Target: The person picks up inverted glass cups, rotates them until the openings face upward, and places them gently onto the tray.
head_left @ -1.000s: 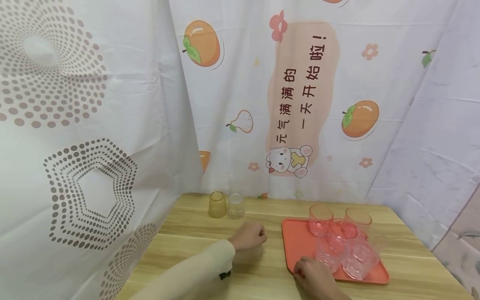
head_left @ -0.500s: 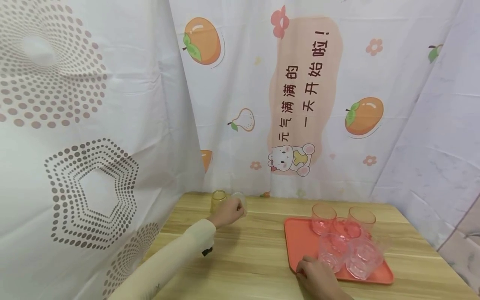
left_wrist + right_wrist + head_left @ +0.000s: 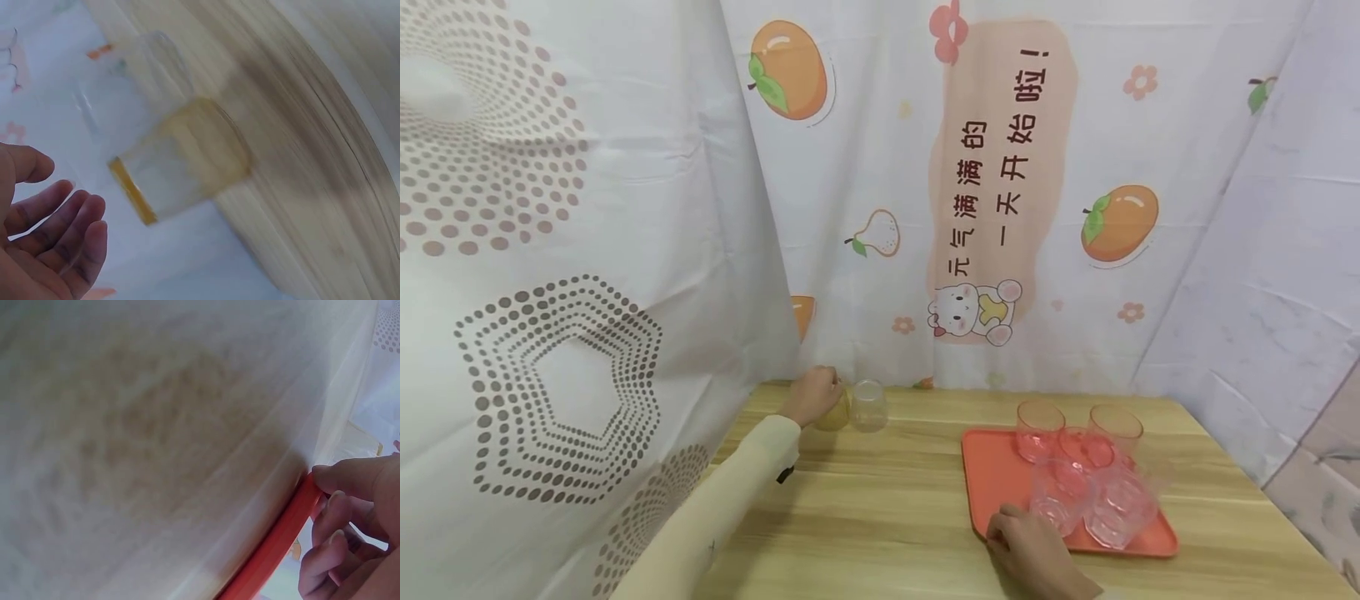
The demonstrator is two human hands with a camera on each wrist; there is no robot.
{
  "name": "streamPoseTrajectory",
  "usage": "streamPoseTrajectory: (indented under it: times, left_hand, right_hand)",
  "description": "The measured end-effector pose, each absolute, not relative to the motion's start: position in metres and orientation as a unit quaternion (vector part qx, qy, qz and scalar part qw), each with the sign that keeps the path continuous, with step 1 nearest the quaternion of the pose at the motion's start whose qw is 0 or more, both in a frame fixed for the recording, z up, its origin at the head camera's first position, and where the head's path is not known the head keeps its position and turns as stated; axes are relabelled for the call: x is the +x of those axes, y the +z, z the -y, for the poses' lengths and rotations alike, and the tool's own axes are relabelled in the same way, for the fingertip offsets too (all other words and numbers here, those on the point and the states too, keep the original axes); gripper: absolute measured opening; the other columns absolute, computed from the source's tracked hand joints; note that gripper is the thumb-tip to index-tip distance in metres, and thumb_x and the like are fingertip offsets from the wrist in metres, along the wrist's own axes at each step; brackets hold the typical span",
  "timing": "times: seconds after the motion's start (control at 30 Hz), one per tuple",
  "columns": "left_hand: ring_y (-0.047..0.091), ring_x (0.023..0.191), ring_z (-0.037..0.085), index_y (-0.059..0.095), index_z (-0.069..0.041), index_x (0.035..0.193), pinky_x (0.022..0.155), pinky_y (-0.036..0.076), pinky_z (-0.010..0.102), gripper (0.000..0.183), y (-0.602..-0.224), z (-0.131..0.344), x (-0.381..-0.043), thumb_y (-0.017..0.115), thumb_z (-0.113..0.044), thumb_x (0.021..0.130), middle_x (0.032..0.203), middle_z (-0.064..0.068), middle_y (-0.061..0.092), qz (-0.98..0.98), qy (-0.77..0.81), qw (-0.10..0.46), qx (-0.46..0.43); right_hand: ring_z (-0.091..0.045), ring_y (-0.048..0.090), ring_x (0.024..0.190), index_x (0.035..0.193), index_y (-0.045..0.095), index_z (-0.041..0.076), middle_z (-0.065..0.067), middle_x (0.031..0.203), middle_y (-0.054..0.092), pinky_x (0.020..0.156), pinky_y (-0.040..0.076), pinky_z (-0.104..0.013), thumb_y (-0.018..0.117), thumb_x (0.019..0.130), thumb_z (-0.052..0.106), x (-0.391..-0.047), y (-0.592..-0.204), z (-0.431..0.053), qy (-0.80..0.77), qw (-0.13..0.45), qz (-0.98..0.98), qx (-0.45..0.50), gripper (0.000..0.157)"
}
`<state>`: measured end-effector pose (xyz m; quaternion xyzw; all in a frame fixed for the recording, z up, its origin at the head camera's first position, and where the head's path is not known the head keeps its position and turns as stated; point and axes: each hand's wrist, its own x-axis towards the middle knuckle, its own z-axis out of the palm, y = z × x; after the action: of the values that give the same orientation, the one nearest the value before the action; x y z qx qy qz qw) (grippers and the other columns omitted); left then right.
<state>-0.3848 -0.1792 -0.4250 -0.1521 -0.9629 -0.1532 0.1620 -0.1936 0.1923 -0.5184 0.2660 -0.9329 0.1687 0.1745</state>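
At the far left of the table, my left hand (image 3: 814,395) is by the yellow glass (image 3: 832,414), partly covering it in the head view. In the left wrist view the fingers (image 3: 89,250) are loosely bent and apart from this glass (image 3: 187,162), with nothing between them. A clear glass (image 3: 869,407) stands just right of the yellow one. My right hand (image 3: 1030,546) pinches the near left corner of the red tray (image 3: 996,467), with the thumb on its rim (image 3: 275,540). Several pink and clear glasses (image 3: 1120,508) are grouped on the tray.
The wooden table (image 3: 880,500) stretches between the tray and the two glasses at the back left. Right behind those glasses hangs a printed white curtain (image 3: 880,317). Another patterned curtain (image 3: 580,383) lines the left side.
My left hand has moved left and away from me, past the clear glass to the yellow one. My right hand has stayed at the tray's corner. The view has shifted slightly.
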Motion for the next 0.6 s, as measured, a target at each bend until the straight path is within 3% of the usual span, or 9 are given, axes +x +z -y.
streamPoseTrajectory:
  times: [0.17,0.37,0.6]
  left_hand:
    - [0.054,0.069,0.023,0.061,-0.003,0.084,0.056,0.048,0.039,0.02,-0.4263,0.1869,-0.3947,0.058,-0.022,0.091,0.081,0.01,0.055,0.968,-0.136,0.171,-0.125]
    - [0.053,0.082,0.032,0.059,0.007,0.092,0.07,0.048,0.045,0.033,-0.4264,0.186,-0.3943,0.064,-0.026,0.087,0.088,0.017,0.052,0.969,-0.122,0.179,-0.118]
    - [0.049,0.082,0.033,0.058,0.007,0.089,0.071,0.046,0.044,0.031,-0.4354,0.1814,-0.3954,0.061,-0.023,0.083,0.087,0.018,0.05,0.973,-0.112,0.162,-0.122]
  right_hand:
    - [0.0,0.049,0.062,0.071,0.063,0.023,0.016,0.072,0.048,0.052,0.041,-0.022,0.079,0.071,0.013,-0.1964,-0.5176,-0.1938,0.169,0.173,0.936,0.257,0.018]
    - [-0.001,0.049,0.063,0.071,0.063,0.025,0.017,0.072,0.048,0.052,0.041,-0.022,0.079,0.071,0.015,-0.198,-0.5181,-0.1942,0.159,0.178,0.939,0.248,0.019]
    - [-0.003,0.052,0.064,0.072,0.064,0.025,0.016,0.073,0.049,0.052,0.042,-0.023,0.079,0.073,0.017,-0.1952,-0.5202,-0.1939,0.163,0.17,0.939,0.251,0.017]
